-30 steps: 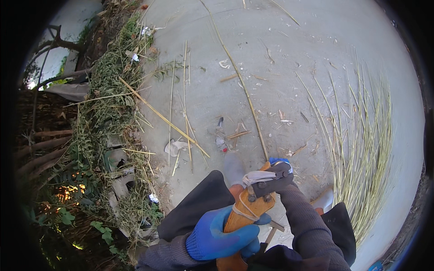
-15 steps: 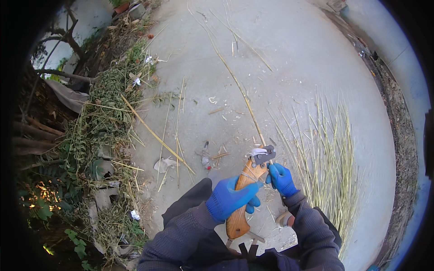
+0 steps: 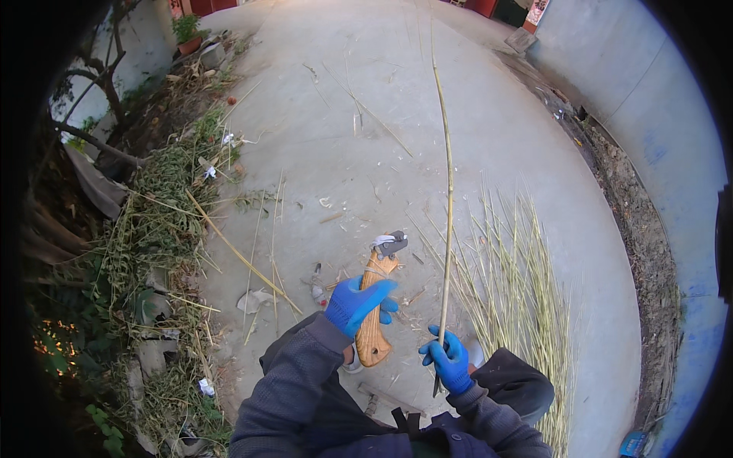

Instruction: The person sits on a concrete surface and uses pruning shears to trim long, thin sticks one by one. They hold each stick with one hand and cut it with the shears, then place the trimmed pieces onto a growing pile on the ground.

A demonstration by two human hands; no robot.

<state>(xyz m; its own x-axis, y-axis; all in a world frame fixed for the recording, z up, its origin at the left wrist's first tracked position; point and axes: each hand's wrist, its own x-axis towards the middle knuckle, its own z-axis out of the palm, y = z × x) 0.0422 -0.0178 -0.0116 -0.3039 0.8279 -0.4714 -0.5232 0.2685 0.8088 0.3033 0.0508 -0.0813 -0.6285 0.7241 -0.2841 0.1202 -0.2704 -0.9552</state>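
My left hand (image 3: pixel 355 305), in a blue work glove, is closed around a hand tool (image 3: pixel 374 340) with a broad, pale wooden handle and a grey metal head. The tool stands nearly upright, and a cord or band is wound round the handle below the head. To its right, my right hand (image 3: pixel 450 360), gloved the same way, grips the lower end of a long thin stalk (image 3: pixel 448 198). That stalk points up and away from me, apart from the tool's head. Its far tip fades into the pale ground.
Beside my right knee lies a spread pile of thin greenish stalks (image 3: pixel 527 298). Wilted leafy plants (image 3: pixel 168 198) line the left edge, with a loose yellow stalk (image 3: pixel 244 253) near them. Chips and scraps dot the concrete ground (image 3: pixel 336 153). A wall (image 3: pixel 649 130) runs along the right.
The stalk has come away from the tool's head and now stands more upright. My right hand has moved down and towards me with it. My left hand and the tool shifted left; the view tilted up.
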